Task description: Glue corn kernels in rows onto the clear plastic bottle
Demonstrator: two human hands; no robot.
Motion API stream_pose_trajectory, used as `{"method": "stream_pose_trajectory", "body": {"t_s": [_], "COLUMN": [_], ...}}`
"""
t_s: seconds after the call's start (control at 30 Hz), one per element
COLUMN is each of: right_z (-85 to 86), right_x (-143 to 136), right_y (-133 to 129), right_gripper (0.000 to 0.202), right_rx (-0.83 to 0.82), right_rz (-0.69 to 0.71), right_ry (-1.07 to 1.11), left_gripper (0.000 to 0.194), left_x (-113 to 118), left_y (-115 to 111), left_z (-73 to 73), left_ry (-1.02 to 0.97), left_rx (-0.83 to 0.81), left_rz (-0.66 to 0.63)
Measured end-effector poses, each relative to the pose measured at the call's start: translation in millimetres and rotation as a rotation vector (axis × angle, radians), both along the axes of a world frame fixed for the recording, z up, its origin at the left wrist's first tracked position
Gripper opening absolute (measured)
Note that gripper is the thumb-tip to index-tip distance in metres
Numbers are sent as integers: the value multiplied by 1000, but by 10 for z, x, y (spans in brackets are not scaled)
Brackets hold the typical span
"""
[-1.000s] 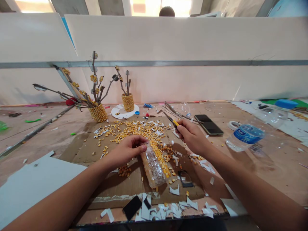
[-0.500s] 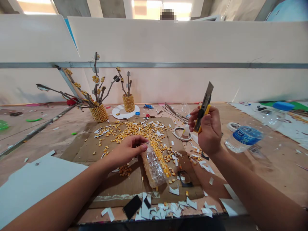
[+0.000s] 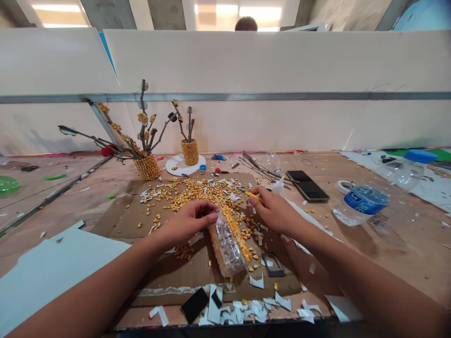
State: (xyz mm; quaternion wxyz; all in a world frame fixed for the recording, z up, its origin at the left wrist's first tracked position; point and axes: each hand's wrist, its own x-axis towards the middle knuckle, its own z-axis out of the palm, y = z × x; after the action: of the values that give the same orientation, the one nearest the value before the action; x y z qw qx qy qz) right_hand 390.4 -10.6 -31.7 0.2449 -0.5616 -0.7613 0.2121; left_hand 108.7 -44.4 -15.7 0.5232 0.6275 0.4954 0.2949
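Observation:
My left hand (image 3: 192,218) is closed at the far end of a clear, crinkled plastic block (image 3: 228,249), thumb and fingers gripping its edge. Rows of corn kernels cover the block's sides, while its top shows bare plastic. The block lies tilted on a flat cardboard sheet (image 3: 162,272). My right hand (image 3: 273,209) is wrapped round a yellow utility knife (image 3: 254,195), held low beside the loose corn kernels (image 3: 197,191). The blade points left over the pile, a short way from the block's far end; I cannot tell whether it touches anything.
Two kernel-covered pots (image 3: 148,168) with twigs stand at the back left, one on a white disc (image 3: 169,165). To the right are a phone (image 3: 307,185), a water bottle (image 3: 364,204) and a tape roll (image 3: 344,187). Paper scraps (image 3: 243,310) litter the front edge.
My right hand has lowered the knife from upright to the kernel pile, moving left and tipping the blade leftward. The phone now shows where that hand was. My left hand keeps its grip.

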Motion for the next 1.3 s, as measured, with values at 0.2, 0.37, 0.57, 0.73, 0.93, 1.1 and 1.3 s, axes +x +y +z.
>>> {"method": "stream_pose_trajectory", "body": {"t_s": [0.2,0.37,0.57,0.73,0.93,1.1,1.3], "right_z": [-86,-77,-72,-105,194,438,267], "right_x": [-44,-64,-58,-103,172,825,1134], "right_y": [-2,-15,-17,-50,58,449,720], "right_gripper": [26,28,25,20,30,53,33], "right_rx": [-29,-24,5,70,249,210,36], "right_rz": [-72,-101,-91,-71,-217,-421,-411], "right_ry": [-253,-318,-311,-254,-33,441,218], "left_gripper": [32,30,32,29,33,36,38], "left_x": [-1,-24,-16,37,21,10,49], "left_y": [0,-11,-6,-27,-118,-165,-189], "left_z": [-10,-13,-21,4,126,169,157], "left_ry": [44,24,-34,2,-83,-225,-457], "left_rx": [19,45,4,-5,141,256,-33], "left_rz": [14,11,-4,-3,39,56,23]}}
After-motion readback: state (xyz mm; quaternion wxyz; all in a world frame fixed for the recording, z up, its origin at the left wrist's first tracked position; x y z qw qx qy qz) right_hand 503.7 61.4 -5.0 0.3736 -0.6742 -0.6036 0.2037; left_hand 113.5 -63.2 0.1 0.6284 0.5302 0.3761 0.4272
